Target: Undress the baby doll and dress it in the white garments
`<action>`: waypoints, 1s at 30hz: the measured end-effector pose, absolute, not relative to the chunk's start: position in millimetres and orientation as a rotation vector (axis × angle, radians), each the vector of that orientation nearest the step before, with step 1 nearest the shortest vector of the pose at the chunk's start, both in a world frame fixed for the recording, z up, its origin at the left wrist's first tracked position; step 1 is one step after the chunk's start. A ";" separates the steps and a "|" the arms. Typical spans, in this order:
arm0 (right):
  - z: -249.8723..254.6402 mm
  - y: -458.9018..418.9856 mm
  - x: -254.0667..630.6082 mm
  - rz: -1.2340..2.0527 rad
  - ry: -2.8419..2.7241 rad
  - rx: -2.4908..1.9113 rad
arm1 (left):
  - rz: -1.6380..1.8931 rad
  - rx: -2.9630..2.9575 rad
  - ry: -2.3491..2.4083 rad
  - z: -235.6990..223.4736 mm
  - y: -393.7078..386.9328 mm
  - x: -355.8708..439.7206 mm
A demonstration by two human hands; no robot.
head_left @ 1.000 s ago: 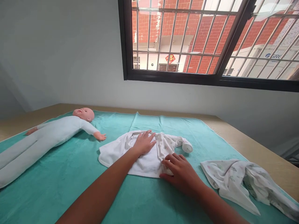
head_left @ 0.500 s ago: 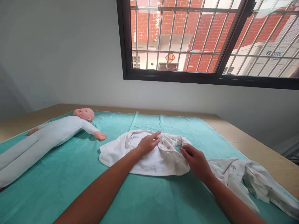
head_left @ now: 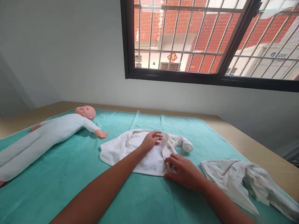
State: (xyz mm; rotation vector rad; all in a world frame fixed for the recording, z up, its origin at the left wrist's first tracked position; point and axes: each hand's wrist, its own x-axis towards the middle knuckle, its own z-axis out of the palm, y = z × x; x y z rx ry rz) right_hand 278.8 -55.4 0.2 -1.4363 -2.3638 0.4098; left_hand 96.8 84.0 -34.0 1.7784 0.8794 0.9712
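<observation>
A white baby shirt (head_left: pixel 147 163) with a small printed pattern lies spread in front of me, its right front panel folded back toward the middle. My left hand (head_left: pixel 151 141) rests on the upper part of the shirt, fingers stretched and slightly apart. Over the folded panel near the lower hem is my right hand (head_left: pixel 181 170), its fingers curved and the thumb apart from them; patterned cloth shows between. One sleeve (head_left: pixel 187 145) sticks out to the right beyond my hands.
A baby doll (head_left: pixel 58 127) in a white body suit lies on its back at the left. Another printed white garment (head_left: pixel 233 175) lies crumpled at the right. A green cloth (head_left: pixel 137 203) covers much of the wooden table (head_left: pixel 247 138). A barred window is above.
My right hand has moved left from the shirt's right edge, and the front panel is now folded over leftward, uncovering the sleeve. My left hand stays at nearly the same place.
</observation>
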 end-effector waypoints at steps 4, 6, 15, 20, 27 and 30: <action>-6.7 -50.1 289.0 0.444 -2.285 -1.511 | 1.013 2.033 1.122 -44.6 94.6 84.5; -11.8 -45.0 297.1 0.410 -2.216 -1.535 | 0.968 2.142 1.111 -46.4 95.3 79.7; -7.0 -45.1 288.4 0.383 -2.170 -1.644 | 0.727 2.572 1.082 -36.8 77.1 87.9; -0.7 -56.3 270.3 0.118 -2.369 -1.691 | 0.904 2.113 0.962 -40.4 74.2 102.5; -4.5 -50.7 282.3 0.390 -2.124 -1.679 | 0.835 1.812 0.620 -38.6 79.3 110.5; -4.9 -44.8 295.9 0.652 -1.874 -1.616 | 0.775 1.711 0.456 -24.0 64.6 109.5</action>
